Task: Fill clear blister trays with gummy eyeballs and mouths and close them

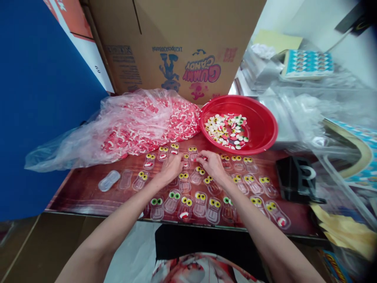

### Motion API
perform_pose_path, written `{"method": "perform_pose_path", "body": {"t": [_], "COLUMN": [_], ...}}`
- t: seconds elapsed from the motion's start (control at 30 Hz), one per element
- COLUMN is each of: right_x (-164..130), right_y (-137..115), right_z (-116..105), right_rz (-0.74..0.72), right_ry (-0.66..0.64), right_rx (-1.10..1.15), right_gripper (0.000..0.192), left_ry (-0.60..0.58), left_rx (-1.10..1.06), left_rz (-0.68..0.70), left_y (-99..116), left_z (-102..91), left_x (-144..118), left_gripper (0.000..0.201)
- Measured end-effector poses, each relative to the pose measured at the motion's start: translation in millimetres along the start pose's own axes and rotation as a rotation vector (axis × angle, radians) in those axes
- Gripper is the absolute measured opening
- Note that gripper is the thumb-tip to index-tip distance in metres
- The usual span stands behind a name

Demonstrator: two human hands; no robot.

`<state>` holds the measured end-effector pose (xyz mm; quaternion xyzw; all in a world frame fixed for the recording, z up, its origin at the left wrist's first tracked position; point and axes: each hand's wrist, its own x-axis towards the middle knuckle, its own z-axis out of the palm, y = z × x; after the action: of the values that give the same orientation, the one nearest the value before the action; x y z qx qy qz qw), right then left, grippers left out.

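Observation:
My left hand is in the back rows of trays. Its fingers are closed at the edge of a small clear plastic tray with yellow candy eyes, and what they grip is hidden. Just to the right, my right hand pinches a small red-and-white gummy mouth. Behind its fingertips lies another tray with yellow eyes. Several more trays around my hands carry yellow or green eyes. Some also contain a red-and-white mouth, such as the front tray.
A clear bag of red-and-white gummies lies at the back left. Beside it stands a red basin of candy eyes. A cardboard box rises behind. On the right are a black tape dispenser and plastic packaging.

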<state>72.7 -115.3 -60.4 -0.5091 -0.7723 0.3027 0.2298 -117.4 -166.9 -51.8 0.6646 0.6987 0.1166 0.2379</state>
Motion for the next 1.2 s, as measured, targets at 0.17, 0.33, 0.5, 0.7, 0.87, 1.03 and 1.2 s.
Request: {"method": "perform_pose_path", "body": {"t": [0.17,0.33,0.5,0.7,0.87,1.03,1.2], "right_x": [9.2,11.7,8.8,-6.1,-24.1,-31.8,-36.4], "right_y": [0.4,1.2,2.5,-2.5,-10.2,-12.2,-7.3], "right_z": [3.4,0.5,-0.9,-11.4,-28.5,-26.0,-17.3], "right_rz": [-0.137,-0.167,-0.141,0.397,0.590,0.564,0.530], "right_ry": [-0.051,-0.153,-0.045,-0.037,-0.176,-0.113,0.004], "right_rx": [-0.182,-0.342,-0.117,0.886,1.233,1.221,1.163], "right_gripper": [0.029,0.033,0.026,0.035,0.013,0.016,0.030], "left_ry": [0.057,0.136,0.055,-0.123,-0.077,0.021,0.030], "left_rx": [-0.060,-0.522,-0.771,-1.051,-0.929,-0.718,-0.621], "left_rz": [-0.028,-0.131,-0.204,-0.249,-0.110,0.175,0.172], "left_y": [0.9,-2.2,0.1,15.0,33.5,48.5,50.6], "left_z": [0.1,-1.7,-3.8,-11.4,6.1,23.2,27.4], "left_x": [-0.7,4.1,4.8,-3.8,-8.2,-6.1,-6.0], "left_gripper": [0.022,0.009,0.023,0.025,0.016,0.017,0.019]}}
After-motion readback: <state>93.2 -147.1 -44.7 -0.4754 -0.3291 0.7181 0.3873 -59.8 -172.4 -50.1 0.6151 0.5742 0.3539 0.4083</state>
